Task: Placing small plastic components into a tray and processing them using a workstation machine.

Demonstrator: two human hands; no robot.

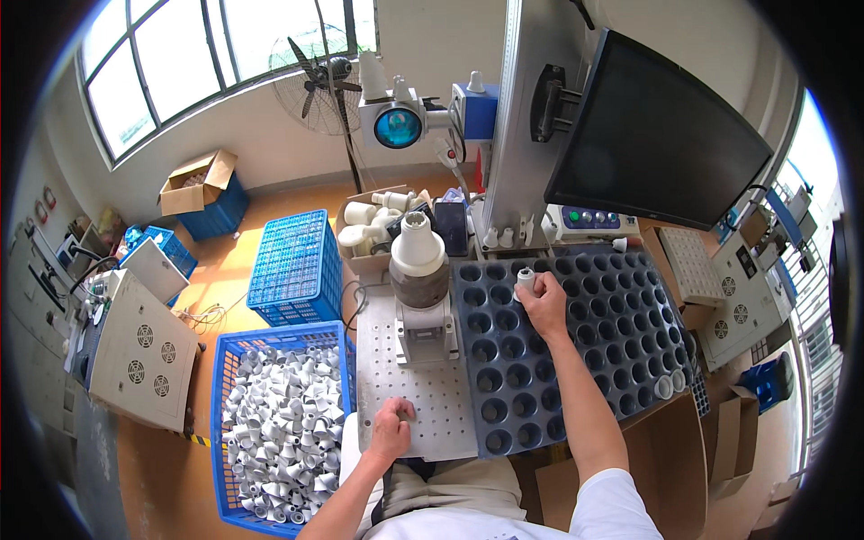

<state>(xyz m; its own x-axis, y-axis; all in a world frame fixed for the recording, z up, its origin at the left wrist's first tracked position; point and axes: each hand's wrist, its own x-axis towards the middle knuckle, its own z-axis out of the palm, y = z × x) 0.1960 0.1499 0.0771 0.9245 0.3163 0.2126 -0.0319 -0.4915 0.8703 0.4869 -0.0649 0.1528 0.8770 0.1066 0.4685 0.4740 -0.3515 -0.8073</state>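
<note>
My right hand [544, 304] grips a small white cone-shaped part [525, 280] between thumb and fingers, its narrow end up. It is over the far left part of a black tray with round holes [565, 378]; whether the part sits in a hole is hidden. My left hand [391, 430], fingers curled in and nothing visible in them, rests at the perforated metal plate [434, 396]. Beyond it a larger white cone-shaped piece [418, 243] stands upright on a metal fixture [426, 331]. Two white parts [670, 384] sit in holes at the tray's near right.
On my left is a blue crate [216, 423] heaped with white cone-shaped parts [283, 432]. A full blue crate [290, 265] stands behind it. A lens head [398, 128] hangs above the fixture; a dark monitor [661, 130] overhangs the tray. Cardboard boxes [661, 468] lie below right.
</note>
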